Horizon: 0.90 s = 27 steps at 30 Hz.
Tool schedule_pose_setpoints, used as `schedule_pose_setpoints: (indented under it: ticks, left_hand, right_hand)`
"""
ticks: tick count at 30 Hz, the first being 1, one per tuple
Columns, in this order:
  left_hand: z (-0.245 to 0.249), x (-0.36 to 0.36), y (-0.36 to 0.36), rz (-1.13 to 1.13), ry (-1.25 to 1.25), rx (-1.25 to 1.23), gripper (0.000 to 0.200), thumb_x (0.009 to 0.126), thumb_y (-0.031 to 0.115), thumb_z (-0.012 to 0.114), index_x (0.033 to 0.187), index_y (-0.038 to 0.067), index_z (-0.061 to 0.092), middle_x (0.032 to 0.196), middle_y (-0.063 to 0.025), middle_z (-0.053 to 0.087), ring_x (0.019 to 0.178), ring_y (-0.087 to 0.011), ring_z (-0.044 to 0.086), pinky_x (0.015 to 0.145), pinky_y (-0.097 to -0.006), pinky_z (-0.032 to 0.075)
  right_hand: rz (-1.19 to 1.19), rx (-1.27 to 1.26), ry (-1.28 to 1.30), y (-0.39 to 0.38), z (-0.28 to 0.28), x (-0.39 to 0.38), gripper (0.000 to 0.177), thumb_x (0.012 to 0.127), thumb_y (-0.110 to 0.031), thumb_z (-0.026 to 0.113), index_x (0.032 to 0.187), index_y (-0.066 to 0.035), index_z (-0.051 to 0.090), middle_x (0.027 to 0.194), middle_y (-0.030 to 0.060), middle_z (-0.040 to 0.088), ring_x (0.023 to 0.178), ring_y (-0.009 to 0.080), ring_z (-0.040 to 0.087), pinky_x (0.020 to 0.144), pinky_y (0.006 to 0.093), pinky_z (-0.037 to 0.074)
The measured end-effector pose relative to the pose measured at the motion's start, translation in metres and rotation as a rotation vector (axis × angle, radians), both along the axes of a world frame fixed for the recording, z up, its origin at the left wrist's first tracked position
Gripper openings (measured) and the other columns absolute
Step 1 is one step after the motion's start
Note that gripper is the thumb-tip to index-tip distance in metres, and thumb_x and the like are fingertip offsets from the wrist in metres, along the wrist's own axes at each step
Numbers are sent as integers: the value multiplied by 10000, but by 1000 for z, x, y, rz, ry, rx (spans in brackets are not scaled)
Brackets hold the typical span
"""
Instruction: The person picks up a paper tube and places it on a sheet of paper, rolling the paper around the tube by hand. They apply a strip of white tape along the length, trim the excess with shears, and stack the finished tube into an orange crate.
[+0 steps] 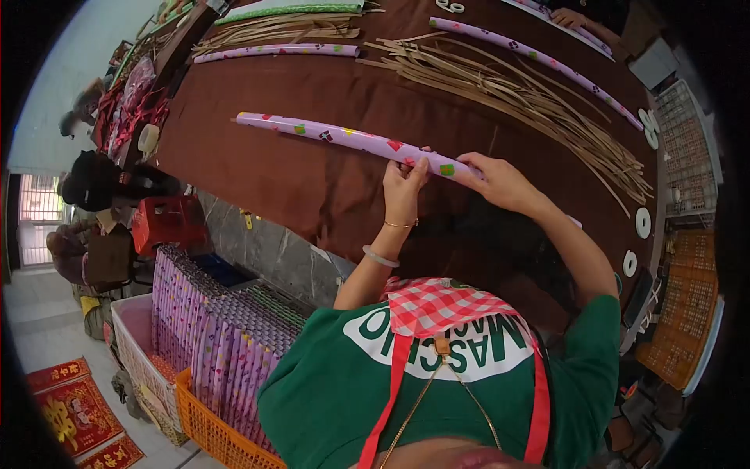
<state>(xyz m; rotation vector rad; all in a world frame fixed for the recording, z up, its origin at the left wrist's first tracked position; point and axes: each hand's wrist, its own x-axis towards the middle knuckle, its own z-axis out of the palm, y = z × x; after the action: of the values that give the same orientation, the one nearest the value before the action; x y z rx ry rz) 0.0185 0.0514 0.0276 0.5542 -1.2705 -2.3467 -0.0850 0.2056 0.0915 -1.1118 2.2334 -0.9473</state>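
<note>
A long roll of purple patterned wrapping paper (336, 136) is held just above the brown-covered table (258, 176). A thin brown tip sticks out of its far left end. My left hand (405, 186) grips the roll right of its middle, thumb on top and fingers partly hidden behind it. Around the right end of the same roll, my right hand (506, 184) is closed, covering part of that end. Beyond my hands lies a loose bundle of flat tan strips (539, 102).
More purple rolls, including one at the back (539, 59), lie on the table. White tape rolls (642, 223) sit along the right edge. An orange basket (211, 430) packed with upright purple rolls stands at lower left, near a red stool (168, 223). Another person's hand (569, 19) appears top right.
</note>
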Motion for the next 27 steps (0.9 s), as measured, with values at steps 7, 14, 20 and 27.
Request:
schedule_pose_setpoints:
  ticks: [7,14,20,27]
  left_hand:
    - [34,19,-14,762,-186,-767,548,819,168,638,1250,-40,370,1300,-193,356,1213,-298,390,1019,-438,278]
    - [92,5,-61,-581,-116,-1714,400,776,417,645,953,59,624,798,-82,651,820,-258,617,770,-392,463]
    - [74,-5,-58,-933,-64,-1460,401,852,417,565,882,23,634,718,-117,631,630,-233,615,573,-332,474]
    - [77,2,-55,-1113,-129,-1062,421,911,394,472,914,5,635,672,-97,619,516,-159,599,521,-310,477]
  right_hand:
    - [47,71,-481,-28,17,0,261,903,-268,533,993,-26,571,727,7,560,590,56,488,536,206,426]
    - [159,141,-379,-15,42,6,318,882,-322,548,920,-10,591,701,39,581,560,100,520,524,249,441]
    - [216,269,-373,-5,47,11,356,872,-351,552,890,2,591,688,58,588,542,118,529,510,260,443]
    - [247,341,-545,0,56,11,352,870,-347,552,886,2,592,668,39,565,531,110,518,501,244,435]
